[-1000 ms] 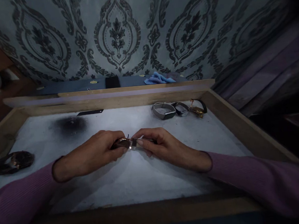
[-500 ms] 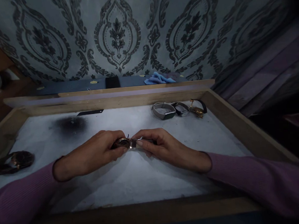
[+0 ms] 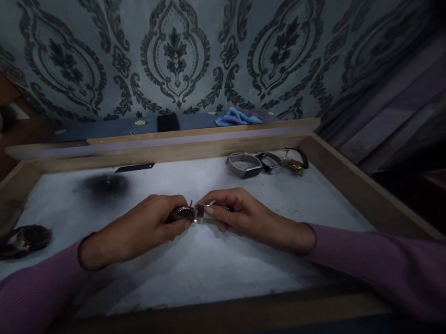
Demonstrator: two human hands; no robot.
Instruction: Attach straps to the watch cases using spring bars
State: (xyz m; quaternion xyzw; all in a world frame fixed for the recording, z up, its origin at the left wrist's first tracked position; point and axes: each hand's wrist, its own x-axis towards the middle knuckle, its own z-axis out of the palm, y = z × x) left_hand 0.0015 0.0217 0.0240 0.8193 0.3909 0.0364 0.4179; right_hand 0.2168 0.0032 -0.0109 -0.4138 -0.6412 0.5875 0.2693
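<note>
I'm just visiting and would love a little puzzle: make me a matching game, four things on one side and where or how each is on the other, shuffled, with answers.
Things:
1. blue cloth
2. thin black strip
3. grey wristband
4. left hand

Places and states:
A. inside the tray, near its far right corner
B. gripping a round watch
C. beyond the tray's far wall
D. inside the tray, by its far wall, left of centre

Pairs: 1-C, 2-D, 3-A, 4-B

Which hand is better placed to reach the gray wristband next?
Probably the right hand: the gray wristband lies just beyond it. The left hand is farther off and grips a watch, though both hands are occupied.
</note>
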